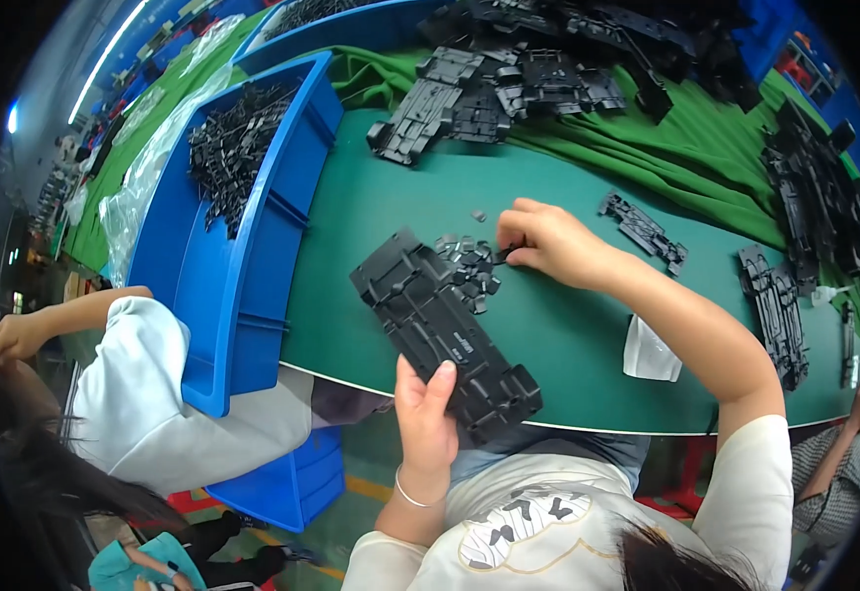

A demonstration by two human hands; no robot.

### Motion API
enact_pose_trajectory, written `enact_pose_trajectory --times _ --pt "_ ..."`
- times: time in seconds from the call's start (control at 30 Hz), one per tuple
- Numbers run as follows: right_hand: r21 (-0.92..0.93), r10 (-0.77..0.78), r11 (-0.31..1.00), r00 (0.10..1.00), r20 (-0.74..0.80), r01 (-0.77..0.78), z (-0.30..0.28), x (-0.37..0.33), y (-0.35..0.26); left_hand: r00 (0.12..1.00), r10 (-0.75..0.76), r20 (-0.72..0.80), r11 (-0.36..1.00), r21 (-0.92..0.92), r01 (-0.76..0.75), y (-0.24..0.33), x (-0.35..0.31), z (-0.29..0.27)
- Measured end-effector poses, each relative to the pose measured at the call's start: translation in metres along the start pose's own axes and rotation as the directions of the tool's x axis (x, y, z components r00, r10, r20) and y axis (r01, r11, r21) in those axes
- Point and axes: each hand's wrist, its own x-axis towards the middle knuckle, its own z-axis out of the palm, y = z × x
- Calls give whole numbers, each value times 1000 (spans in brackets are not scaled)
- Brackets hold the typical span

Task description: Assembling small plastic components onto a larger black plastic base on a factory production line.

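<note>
My left hand [424, 414] is closed on one end of a long black plastic chassis [445, 335], which is held tilted above the green table. Its thumb lies on the chassis's flat, ribbed face. Beside the far end of the chassis is a pile of small dark clip-like pieces [471, 268], and one loose piece [478, 216] lies just beyond it. My right hand [552, 243] is at the pile's right side, thumb and forefinger pinched on a small dark piece [503, 254] whose shape is mostly hidden by the fingers.
A blue bin [287, 212] with thin black parts [235, 148] stands at left. Black chassis are heaped on green cloth [686, 158] at the back. A narrow black frame [644, 232], white paper [652, 350] and another frame [775, 315] lie right. Other people sit on both sides.
</note>
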Motion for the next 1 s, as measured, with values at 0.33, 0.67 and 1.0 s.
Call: enact_pose_trajectory --times 0.33,0.67,1.0 --pt "302 302 895 945 128 -327 -19 -13 -4 991 1 131 1000 23 -4 1 5 10" --pt "829 480 436 870 116 -351 -51 -136 -31 940 -181 291 979 -42 201 -14 1 27" --pt "853 513 473 856 -63 -220 -42 -176 -36 896 -297 330 953 41 301 -35 -5 40"
